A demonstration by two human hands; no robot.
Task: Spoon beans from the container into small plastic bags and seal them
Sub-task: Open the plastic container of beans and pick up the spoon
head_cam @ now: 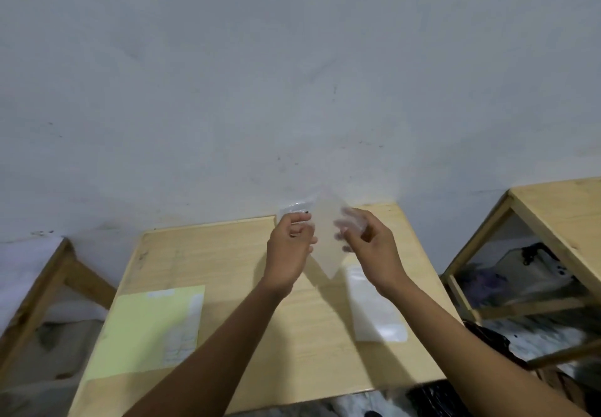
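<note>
We hold one empty plastic bag (328, 238) above the bench (292, 335), left hand (287, 247) and right hand (374, 247) pinching its edges. No beans or spoon visible; filling and sealing remain.

Sheet (143, 329) left, bags (374, 306) right on table (292, 335)

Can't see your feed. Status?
Both hands, left hand and right hand, holding one empty plastic bag above table. No beans or spoon visible. Nothing obstructing.
</note>
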